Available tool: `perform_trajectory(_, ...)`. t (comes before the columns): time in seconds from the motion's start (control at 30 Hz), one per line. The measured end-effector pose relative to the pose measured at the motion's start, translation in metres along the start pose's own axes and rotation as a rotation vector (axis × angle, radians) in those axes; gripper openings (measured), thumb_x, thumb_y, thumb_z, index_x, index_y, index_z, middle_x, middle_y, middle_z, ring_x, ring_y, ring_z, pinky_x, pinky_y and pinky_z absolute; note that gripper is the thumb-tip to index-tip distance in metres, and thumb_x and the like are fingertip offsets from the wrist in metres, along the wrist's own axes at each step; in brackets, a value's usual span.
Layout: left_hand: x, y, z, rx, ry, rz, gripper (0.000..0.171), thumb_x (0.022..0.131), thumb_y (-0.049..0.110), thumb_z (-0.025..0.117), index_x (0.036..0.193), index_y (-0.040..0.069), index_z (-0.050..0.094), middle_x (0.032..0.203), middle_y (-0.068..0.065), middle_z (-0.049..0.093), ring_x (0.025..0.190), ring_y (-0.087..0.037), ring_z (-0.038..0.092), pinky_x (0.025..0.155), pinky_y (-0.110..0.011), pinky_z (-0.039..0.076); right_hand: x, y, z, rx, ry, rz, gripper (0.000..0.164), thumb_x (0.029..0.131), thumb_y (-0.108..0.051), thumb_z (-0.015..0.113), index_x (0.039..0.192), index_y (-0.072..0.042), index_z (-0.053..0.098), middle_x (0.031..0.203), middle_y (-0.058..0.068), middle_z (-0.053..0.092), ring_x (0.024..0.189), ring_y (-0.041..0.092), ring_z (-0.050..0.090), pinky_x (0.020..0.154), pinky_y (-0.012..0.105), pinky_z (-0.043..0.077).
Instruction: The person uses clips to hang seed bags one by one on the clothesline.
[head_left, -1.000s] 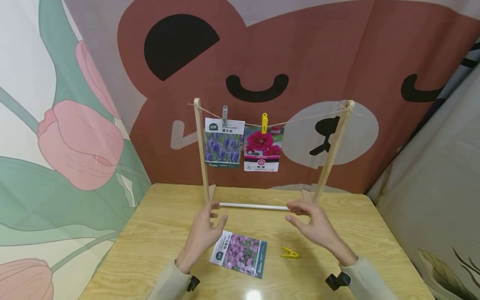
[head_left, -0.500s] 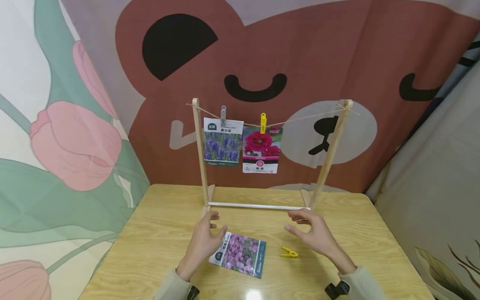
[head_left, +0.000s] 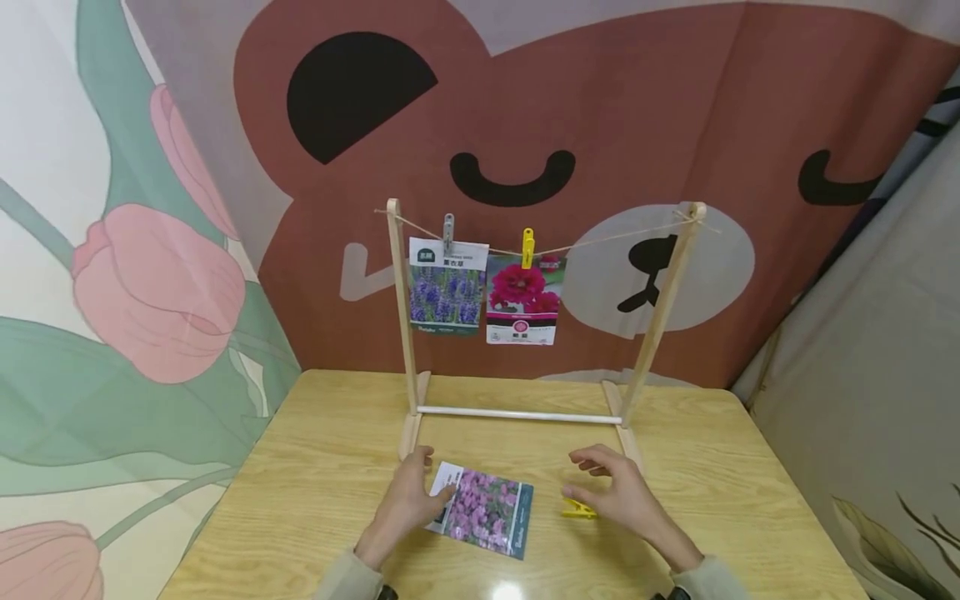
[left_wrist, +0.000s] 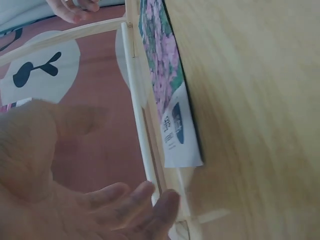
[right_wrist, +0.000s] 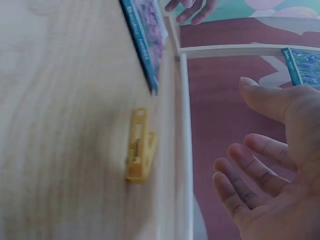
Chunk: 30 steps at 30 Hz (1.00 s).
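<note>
Short of the table's far edge [head_left: 352, 377], left hand [head_left: 407, 500] and right hand [head_left: 621, 496] gape empty, the packet [head_left: 487, 510] best pinched by its rim, clip [right_wrist: 135, 167] by its handles.

The flat packet [head_left: 483, 510] shows pink-purple blossoms among green, with a white band at one end and dark teal at the other. The loose clip [right_wrist: 136, 155] is plain yellow (a hanging clip [head_left: 528, 248] matches it, the other clip [head_left: 448, 232] is grey). One hung packet [head_left: 446, 292] carries violet flower spikes below white; the second hung packet [head_left: 522, 292], magenta blooms above a black stripe. The counter [head_left: 322, 467] is honey-coloured wood grain.
</note>
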<state>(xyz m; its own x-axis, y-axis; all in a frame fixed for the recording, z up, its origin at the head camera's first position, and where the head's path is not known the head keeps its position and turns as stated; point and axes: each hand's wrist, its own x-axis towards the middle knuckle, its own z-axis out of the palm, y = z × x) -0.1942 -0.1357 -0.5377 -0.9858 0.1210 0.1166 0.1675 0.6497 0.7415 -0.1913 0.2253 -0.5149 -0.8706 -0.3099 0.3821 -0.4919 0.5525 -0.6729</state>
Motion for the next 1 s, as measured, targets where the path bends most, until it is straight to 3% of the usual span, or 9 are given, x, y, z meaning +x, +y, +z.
perform_trajectory(0.13,-0.007,-0.004,0.002,0.034,-0.064,-0.058,0.083,0.084,0.023,0.09,0.146,-0.009,0.045,0.133,-0.032,0.061,0.121,-0.05,0.061,0.102,-0.065,0.053,-0.005,0.005,0.009,-0.009,-0.035,0.003,0.046,0.085,-0.022,0.093,0.122,-0.002,0.074,0.113,0.012,0.075,0.098,0.035,0.071,0.084,0.048,0.063)
perform_trajectory(0.27,-0.014,-0.003,0.004,0.116,-0.06,-0.117,0.085,0.08,0.024,0.092,0.145,-0.007,0.047,0.13,-0.028,0.06,0.113,-0.045,0.059,0.094,-0.062,0.056,-0.008,0.012,0.017,-0.017,-0.097,-0.005,0.051,0.085,-0.025,0.093,0.123,0.002,0.072,0.115,0.016,0.074,0.099,0.037,0.07,0.084,0.047,0.063)
perform_trajectory(0.43,-0.014,0.004,0.011,0.21,-0.041,-0.086,0.081,0.075,0.021,0.095,0.135,-0.008,0.05,0.12,-0.026,0.057,0.1,-0.041,0.055,0.084,-0.056,0.055,-0.013,0.018,0.02,-0.024,-0.102,0.038,0.055,0.079,-0.023,0.097,0.122,0.002,0.073,0.113,0.013,0.075,0.097,0.034,0.071,0.083,0.04,0.062)
perform_trajectory(0.5,-0.013,0.008,0.015,0.227,-0.036,-0.085,0.082,0.072,0.021,0.097,0.133,-0.008,0.051,0.12,-0.028,0.056,0.099,-0.044,0.054,0.086,-0.057,0.055,-0.017,0.021,0.019,-0.032,-0.105,0.062,0.057,0.078,-0.022,0.098,0.122,0.002,0.073,0.112,0.012,0.075,0.096,0.032,0.072,0.083,0.037,0.062)
perform_trajectory(0.67,-0.009,0.013,0.015,0.192,-0.021,-0.142,0.086,0.065,0.012,0.1,0.133,-0.008,0.05,0.123,-0.031,0.055,0.1,-0.048,0.058,0.089,-0.062,0.057,-0.02,0.026,0.02,-0.029,-0.135,0.093,0.057,0.079,-0.02,0.096,0.125,0.003,0.071,0.114,0.01,0.075,0.1,0.031,0.074,0.086,0.035,0.063)
perform_trajectory(0.77,-0.007,0.012,0.013,0.138,-0.034,-0.162,0.088,0.063,0.005,0.1,0.133,-0.008,0.048,0.118,-0.029,0.058,0.097,-0.043,0.062,0.089,-0.061,0.058,-0.02,0.028,0.021,-0.018,-0.149,0.107,0.056,0.08,-0.02,0.095,0.126,0.003,0.071,0.115,0.009,0.074,0.102,0.029,0.074,0.089,0.035,0.063)
perform_trajectory(1.0,-0.005,0.004,0.008,0.01,-0.115,-0.148,0.081,0.07,0.005,0.097,0.132,-0.006,0.047,0.094,-0.012,0.062,0.08,-0.024,0.06,0.07,-0.043,0.056,-0.022,0.03,0.022,-0.019,-0.194,0.126,0.053,0.082,-0.021,0.094,0.125,0.001,0.072,0.116,0.007,0.073,0.104,0.025,0.072,0.093,0.034,0.061)
